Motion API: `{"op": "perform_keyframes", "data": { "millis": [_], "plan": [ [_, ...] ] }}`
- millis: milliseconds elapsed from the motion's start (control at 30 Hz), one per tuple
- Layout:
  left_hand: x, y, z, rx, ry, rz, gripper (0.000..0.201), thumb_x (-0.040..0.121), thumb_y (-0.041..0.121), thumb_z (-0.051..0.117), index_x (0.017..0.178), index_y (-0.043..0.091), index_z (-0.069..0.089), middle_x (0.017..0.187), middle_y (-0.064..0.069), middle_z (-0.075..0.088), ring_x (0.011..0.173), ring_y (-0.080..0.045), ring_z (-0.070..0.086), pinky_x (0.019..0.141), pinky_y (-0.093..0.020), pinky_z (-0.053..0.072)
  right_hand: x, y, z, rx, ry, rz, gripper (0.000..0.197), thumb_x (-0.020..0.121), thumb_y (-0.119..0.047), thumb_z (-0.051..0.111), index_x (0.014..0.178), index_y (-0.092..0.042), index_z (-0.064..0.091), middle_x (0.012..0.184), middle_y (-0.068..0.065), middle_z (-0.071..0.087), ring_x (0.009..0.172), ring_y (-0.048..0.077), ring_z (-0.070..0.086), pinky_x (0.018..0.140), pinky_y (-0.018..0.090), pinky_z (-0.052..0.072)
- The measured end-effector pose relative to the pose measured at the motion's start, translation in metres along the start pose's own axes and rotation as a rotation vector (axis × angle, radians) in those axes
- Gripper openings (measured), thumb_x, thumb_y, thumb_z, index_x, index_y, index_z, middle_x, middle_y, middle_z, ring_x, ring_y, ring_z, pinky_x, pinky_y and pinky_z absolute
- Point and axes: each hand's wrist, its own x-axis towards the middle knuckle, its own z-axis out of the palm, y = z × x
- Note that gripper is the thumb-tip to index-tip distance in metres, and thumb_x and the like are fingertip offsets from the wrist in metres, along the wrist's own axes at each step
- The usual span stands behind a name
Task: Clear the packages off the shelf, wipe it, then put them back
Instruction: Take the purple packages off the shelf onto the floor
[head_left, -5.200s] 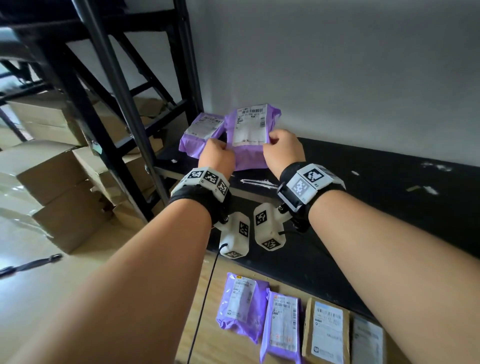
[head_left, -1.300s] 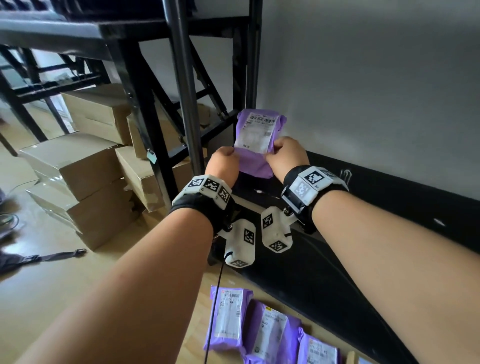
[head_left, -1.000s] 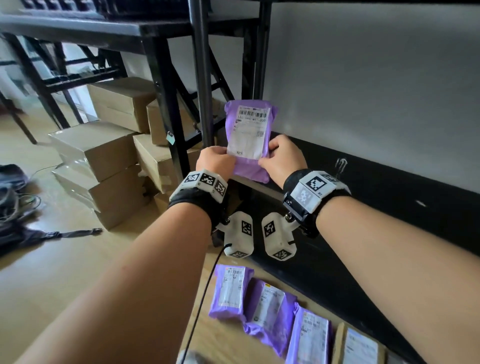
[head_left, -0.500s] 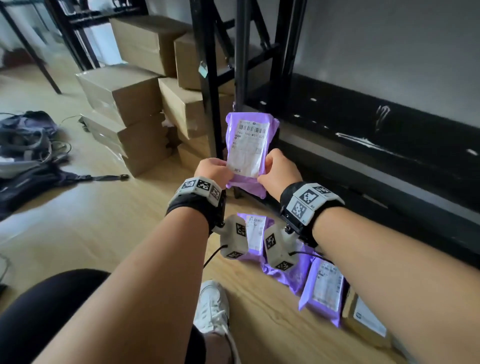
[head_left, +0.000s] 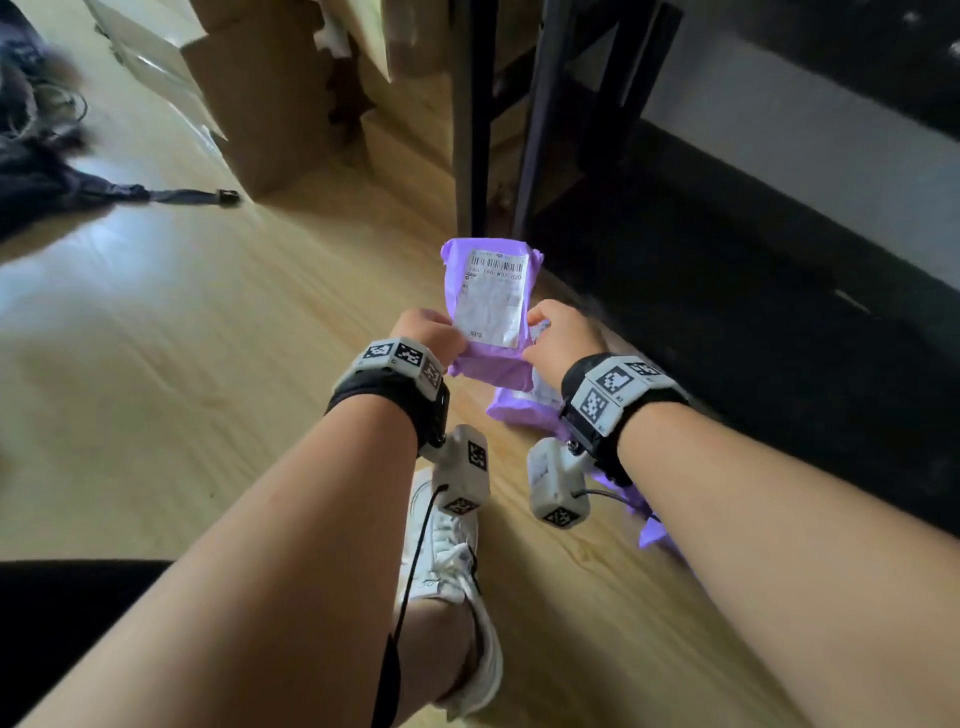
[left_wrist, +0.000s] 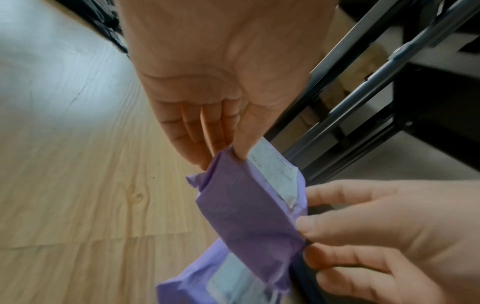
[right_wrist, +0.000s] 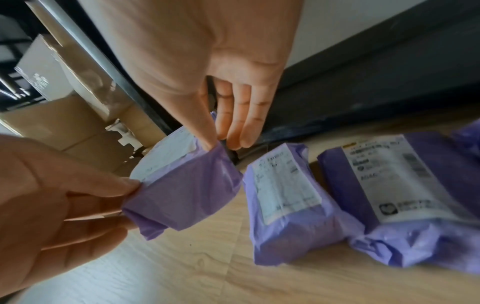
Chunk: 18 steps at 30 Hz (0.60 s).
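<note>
Soft purple plastic mailer with white label, pinched at both edges by left hand and right hand, has come down from black shelf toward wooden floor; clearing nearly complete.

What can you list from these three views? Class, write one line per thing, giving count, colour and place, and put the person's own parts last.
Purple plastic mailer package with white label: one, held above the floor between both hands.
Purple plastic packages on the floor: at least two in view, beside the shelf's edge.
Black metal shelf: one, right of the packages.
Black metal rack uprights: black, behind the held package.
Brown cardboard boxes: several, stacked on the floor at the rear.
Light wooden floor: one, underneath.
Dark strap: one, on the floor at left.
White shoe: one, below the wrists.
Left hand: pinches the package's left edge.
Right hand: pinches its right edge.
</note>
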Motion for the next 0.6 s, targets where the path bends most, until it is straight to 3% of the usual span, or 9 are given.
{"op": "perform_keyframes", "data": {
  "millis": [100,167,233,333,400,467,500,567,600],
  "plan": [
    [0.020,-0.017,0.005,0.000,-0.020,-0.045,0.018,0.078,-0.001,0.054,0.068,0.013,0.061,0.075,-0.014,0.064,0.074,-0.027,0.063,0.084,-0.047,0.057,0.015,0.004,0.023,0.035,-0.056,0.026,0.034,0.088,-0.006,0.054,0.117,-0.022,0.061,0.112,0.004,0.065,0.100,0.025,0.061,0.077,0.028,0.049],
    [0.030,-0.027,0.006,-0.055,-0.031,-0.098,0.020,0.083,-0.005,0.048,0.078,0.011,0.059,0.074,-0.014,0.060,0.077,-0.030,0.062,0.082,-0.047,0.056,0.019,0.005,0.036,0.045,-0.084,0.031,0.035,0.090,-0.004,0.053,0.119,-0.021,0.062,0.114,0.004,0.065,0.098,0.024,0.061,0.071,0.026,0.050],
    [0.040,-0.039,0.009,-0.090,-0.031,-0.129,0.020,0.086,-0.005,0.044,0.088,0.005,0.062,0.077,-0.016,0.060,0.080,-0.032,0.061,0.083,-0.049,0.055,0.025,0.006,0.049,0.031,-0.100,0.029,0.035,0.090,-0.003,0.050,0.117,-0.018,0.065,0.116,0.006,0.066,0.102,0.027,0.061,0.079,0.029,0.050],
    [0.048,-0.051,0.015,-0.055,-0.050,-0.130,0.027,0.085,-0.005,0.044,0.102,0.004,0.064,0.105,-0.026,0.066,0.092,-0.035,0.065,0.090,-0.052,0.053,0.031,0.007,0.066,-0.004,-0.139,0.032,0.036,0.087,-0.002,0.044,0.114,-0.012,0.067,0.114,0.012,0.067,0.104,0.034,0.059,0.089,0.034,0.050],
    [0.050,-0.052,0.018,-0.015,-0.061,-0.124,0.035,0.089,-0.003,0.043,0.119,0.003,0.060,0.126,-0.025,0.059,0.110,-0.035,0.061,0.097,-0.046,0.050,0.034,0.009,0.075,-0.036,-0.187,0.043,0.031,0.086,-0.002,0.042,0.102,-0.011,0.066,0.101,0.013,0.067,0.096,0.035,0.058,0.081,0.033,0.048],
    [0.052,-0.055,0.021,0.037,-0.057,-0.108,0.040,0.094,0.000,0.041,0.133,0.001,0.051,0.134,-0.022,0.054,0.122,-0.034,0.054,0.102,-0.040,0.047,0.034,0.012,0.078,-0.044,-0.207,0.061,0.023,0.084,-0.001,0.041,0.086,-0.012,0.060,0.083,0.011,0.061,0.087,0.034,0.054,0.074,0.032,0.043],
    [0.053,-0.057,0.021,0.075,-0.054,-0.095,0.041,0.095,0.001,0.040,0.135,0.001,0.050,0.135,-0.021,0.053,0.123,-0.033,0.053,0.101,-0.037,0.046,0.033,0.014,0.079,-0.035,-0.209,0.059,0.024,0.084,-0.001,0.040,0.090,-0.011,0.061,0.085,0.012,0.062,0.089,0.033,0.055,0.076,0.032,0.045],
    [0.052,-0.057,0.022,0.166,-0.057,-0.078,0.041,0.094,0.002,0.041,0.134,0.004,0.052,0.133,-0.020,0.056,0.121,-0.032,0.055,0.095,-0.033,0.045,0.033,0.017,0.076,-0.013,-0.206,0.067,0.038,0.087,0.000,0.040,0.118,-0.009,0.061,0.106,0.013,0.066,0.101,0.032,0.058,0.088,0.034,0.048],
    [0.053,-0.057,0.021,0.194,-0.060,-0.082,0.044,0.093,0.003,0.043,0.135,0.008,0.051,0.132,-0.018,0.057,0.120,-0.031,0.056,0.093,-0.032,0.046,0.033,0.018,0.074,-0.006,-0.208,0.075,0.043,0.089,0.000,0.040,0.128,-0.010,0.057,0.115,0.011,0.065,0.103,0.030,0.059,0.088,0.032,0.049]
  ]
}}
